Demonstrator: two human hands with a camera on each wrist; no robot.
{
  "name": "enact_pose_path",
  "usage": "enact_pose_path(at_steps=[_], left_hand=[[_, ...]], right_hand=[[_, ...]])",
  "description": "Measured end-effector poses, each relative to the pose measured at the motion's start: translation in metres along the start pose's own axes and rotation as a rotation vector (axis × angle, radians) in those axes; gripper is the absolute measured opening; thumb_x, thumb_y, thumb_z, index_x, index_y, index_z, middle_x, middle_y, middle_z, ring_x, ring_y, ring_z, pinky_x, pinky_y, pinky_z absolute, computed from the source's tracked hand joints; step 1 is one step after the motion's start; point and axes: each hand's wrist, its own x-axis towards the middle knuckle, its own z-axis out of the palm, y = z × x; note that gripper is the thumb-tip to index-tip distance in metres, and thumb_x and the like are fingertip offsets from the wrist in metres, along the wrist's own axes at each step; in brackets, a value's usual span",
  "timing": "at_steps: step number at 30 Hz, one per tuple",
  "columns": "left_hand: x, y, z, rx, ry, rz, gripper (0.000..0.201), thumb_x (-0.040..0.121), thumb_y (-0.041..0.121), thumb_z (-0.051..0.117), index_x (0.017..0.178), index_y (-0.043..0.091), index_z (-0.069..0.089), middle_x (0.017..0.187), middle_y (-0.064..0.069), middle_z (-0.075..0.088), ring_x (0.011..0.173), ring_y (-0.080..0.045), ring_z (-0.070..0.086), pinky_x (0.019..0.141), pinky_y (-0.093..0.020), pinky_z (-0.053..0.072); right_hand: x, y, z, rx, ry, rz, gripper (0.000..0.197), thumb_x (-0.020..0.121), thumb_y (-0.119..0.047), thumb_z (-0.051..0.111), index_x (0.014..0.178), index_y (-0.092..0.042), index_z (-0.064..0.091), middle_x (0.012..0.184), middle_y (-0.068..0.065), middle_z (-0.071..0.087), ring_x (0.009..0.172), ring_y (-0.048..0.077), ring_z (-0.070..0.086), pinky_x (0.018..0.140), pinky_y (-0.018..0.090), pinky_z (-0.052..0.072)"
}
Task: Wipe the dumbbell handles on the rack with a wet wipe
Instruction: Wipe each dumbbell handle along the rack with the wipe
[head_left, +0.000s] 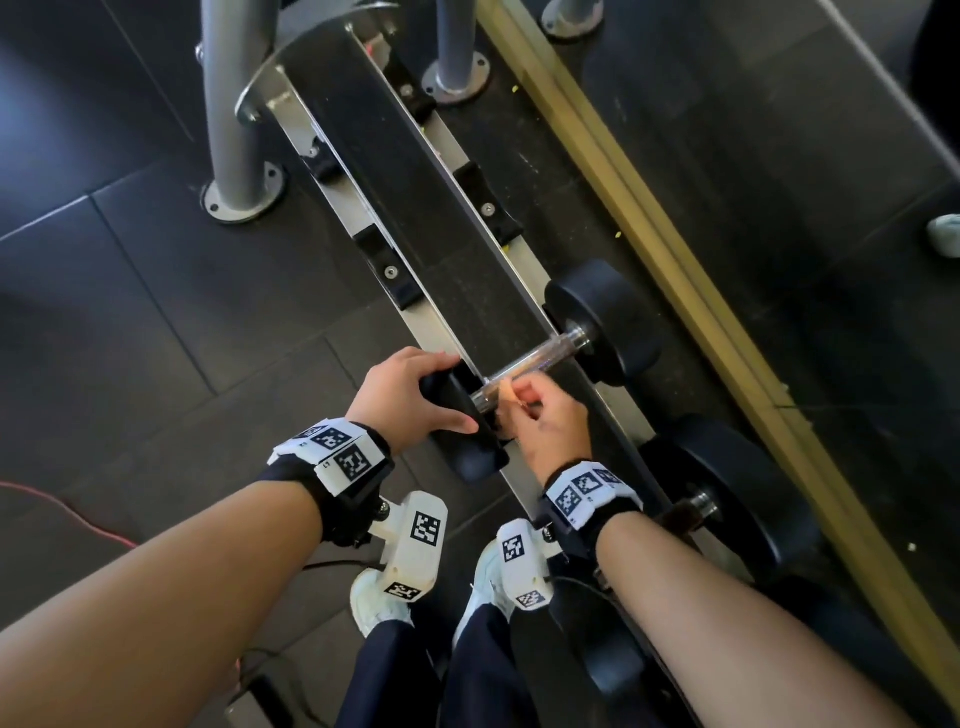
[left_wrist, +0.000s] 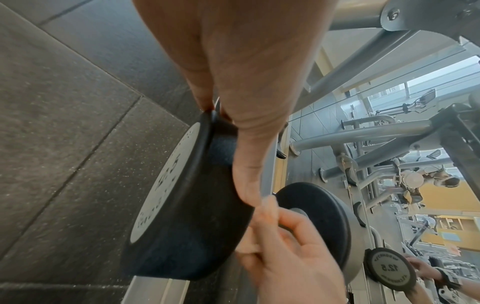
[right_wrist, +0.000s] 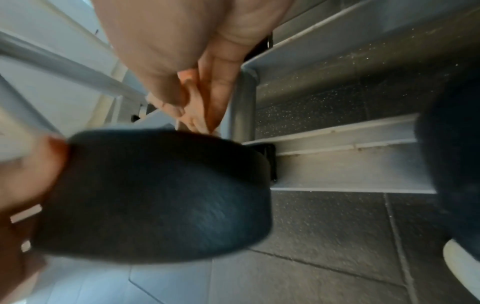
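A black dumbbell lies across the rack's rails (head_left: 358, 218), with a steel handle (head_left: 540, 358). My left hand (head_left: 447, 389) grips its near head (head_left: 467, 457), fingers over the top and thumb on the side; in the left wrist view the left hand (left_wrist: 249, 144) lies along that head (left_wrist: 187, 226). My right hand (head_left: 511, 405) is curled round the handle's near end, thumb across the bar. From the right wrist, the right hand (right_wrist: 197, 107) reaches behind the blurred near head (right_wrist: 155, 195). No wipe shows plainly in any view.
A second, larger dumbbell (head_left: 727, 493) sits on the rack just right of my right wrist. Empty black cradles (head_left: 400, 280) line the rails further along. Grey rack posts (head_left: 228, 104) stand at the far end. A wood-framed mirror (head_left: 675, 260) runs behind the rack. A red cable (head_left: 52, 499) crosses the floor.
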Motion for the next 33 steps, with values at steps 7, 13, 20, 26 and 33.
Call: enact_pose_path(at_steps=[7,13,20,26,33], left_hand=[[-0.001,-0.003,0.003,-0.024,0.005,0.006,0.082,0.057,0.042,0.093,0.133,0.035,0.060,0.123,0.017,0.054,0.112,-0.001,0.046,0.097,-0.017,0.031],[-0.002,-0.004,0.004,-0.023,0.017,0.014,0.081,0.058,0.041,0.092,0.132,0.035,0.060,0.121,0.018,0.053,0.110,0.003,0.044,0.096,-0.015,0.029],[-0.004,-0.004,0.004,-0.061,0.012,0.007,0.082,0.059,0.040,0.092,0.133,0.035,0.059,0.127,0.016,0.054,0.116,-0.001,0.046,0.100,-0.016,0.028],[-0.005,-0.005,0.006,-0.086,0.027,0.016,0.082,0.059,0.039,0.092,0.134,0.034,0.059,0.128,0.015,0.055,0.113,0.001,0.045,0.100,-0.015,0.029],[-0.009,-0.007,0.007,-0.131,0.039,0.017,0.083,0.059,0.037,0.093,0.135,0.034,0.059,0.132,0.016,0.055,0.120,-0.001,0.047,0.104,-0.015,0.029]], right_hand=[[0.024,-0.001,-0.025,-0.173,0.199,0.015,0.011,0.094,-0.022,0.063,0.095,-0.032,0.059,0.093,-0.010,0.066,0.084,0.003,0.065,0.064,0.013,0.049],[0.003,-0.010,0.008,-0.175,-0.072,-0.198,0.024,0.088,-0.003,0.064,0.106,-0.015,0.075,0.103,0.001,0.069,0.096,0.014,0.066,0.093,0.032,0.053],[0.036,-0.013,-0.032,-0.330,0.100,-0.085,0.004,0.092,-0.016,0.064,0.093,-0.016,0.068,0.091,-0.006,0.064,0.084,0.010,0.063,0.080,0.034,0.058],[0.023,-0.011,-0.009,-0.298,-0.034,-0.176,0.020,0.097,-0.017,0.058,0.113,-0.018,0.070,0.109,-0.006,0.063,0.100,0.009,0.062,0.092,0.022,0.050],[0.037,-0.019,-0.034,-0.406,-0.019,-0.216,0.020,0.097,-0.018,0.057,0.113,-0.014,0.069,0.108,0.000,0.064,0.094,0.007,0.060,0.087,0.022,0.052]])
